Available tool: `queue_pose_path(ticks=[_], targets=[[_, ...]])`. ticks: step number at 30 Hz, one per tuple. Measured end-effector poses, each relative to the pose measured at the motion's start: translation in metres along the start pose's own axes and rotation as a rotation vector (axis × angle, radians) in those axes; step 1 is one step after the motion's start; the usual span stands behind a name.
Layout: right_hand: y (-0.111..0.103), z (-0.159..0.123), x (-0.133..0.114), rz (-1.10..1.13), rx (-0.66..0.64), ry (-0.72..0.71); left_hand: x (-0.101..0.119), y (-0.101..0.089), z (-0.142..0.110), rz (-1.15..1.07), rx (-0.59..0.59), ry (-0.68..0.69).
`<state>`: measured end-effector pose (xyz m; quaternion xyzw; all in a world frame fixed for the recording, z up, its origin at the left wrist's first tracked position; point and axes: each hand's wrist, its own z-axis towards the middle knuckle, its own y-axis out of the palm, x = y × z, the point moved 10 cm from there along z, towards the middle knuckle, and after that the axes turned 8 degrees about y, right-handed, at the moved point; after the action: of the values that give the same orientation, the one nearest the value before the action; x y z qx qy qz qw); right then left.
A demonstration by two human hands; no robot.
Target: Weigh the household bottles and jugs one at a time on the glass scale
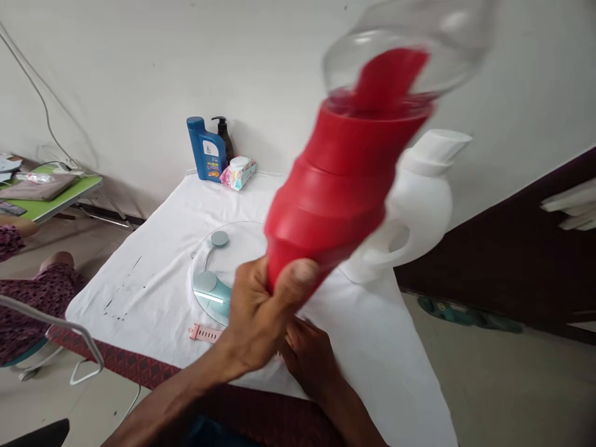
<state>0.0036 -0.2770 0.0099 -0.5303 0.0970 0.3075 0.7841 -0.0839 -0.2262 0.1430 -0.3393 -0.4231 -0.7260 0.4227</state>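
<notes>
Scale [225, 268] sits left of centre; then I have the left hand [258, 313], fingers clamped low on the red bottle [342, 180], tilted above the table [153, 267]. Right hand [313, 360] half hidden — fingers, can't tell. A slack grip could topple the bottle into the white jug [426, 202].

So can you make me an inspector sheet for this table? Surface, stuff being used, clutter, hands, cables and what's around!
Surface: white cloth over the table, wrinkled, with dark marks on its left part.
Thing in hand: red plastic gadget with a clear chamber, tilted, blurred.
Clutter: round glass plate with teal parts, pink watch strap, blue jug, dark pump bottle, wipes pack, white jug.
Hands: left hand grips the gadget; right hand is lower, fingers partly hidden, hold unclear.
Cables: thin cable by the wall, left.
Surroundings: green table and a person at left.
</notes>
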Motion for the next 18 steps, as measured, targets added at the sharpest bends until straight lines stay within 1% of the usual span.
queue_pose_path(ticks=[3,5,7,9,11,14,16,18], targets=[[-0.009,0.003,-0.008,0.016,0.03,-0.04,0.005,-0.037,0.006,0.097,0.067,0.055],[-0.013,0.005,-0.01,0.037,0.039,-0.049,0.003,-0.06,0.011,0.15,0.12,0.052],[-0.015,0.006,-0.01,0.058,0.048,-0.052,0.0,-0.079,0.015,0.177,0.158,0.033],[-0.016,0.006,-0.009,0.085,0.043,-0.04,-0.006,-0.093,0.019,0.183,0.175,0.013],[-0.015,0.007,-0.005,0.125,0.022,-0.011,-0.011,-0.102,0.022,0.184,0.172,0.004],[-0.012,0.008,0.002,0.218,-0.036,0.059,-0.022,-0.109,0.023,0.182,0.15,-0.034],[-0.008,0.008,0.011,0.319,-0.101,0.147,-0.029,-0.11,0.022,0.183,0.12,-0.072],[-0.003,0.006,0.026,0.454,-0.186,0.283,-0.034,-0.109,0.023,0.191,0.065,-0.106]])
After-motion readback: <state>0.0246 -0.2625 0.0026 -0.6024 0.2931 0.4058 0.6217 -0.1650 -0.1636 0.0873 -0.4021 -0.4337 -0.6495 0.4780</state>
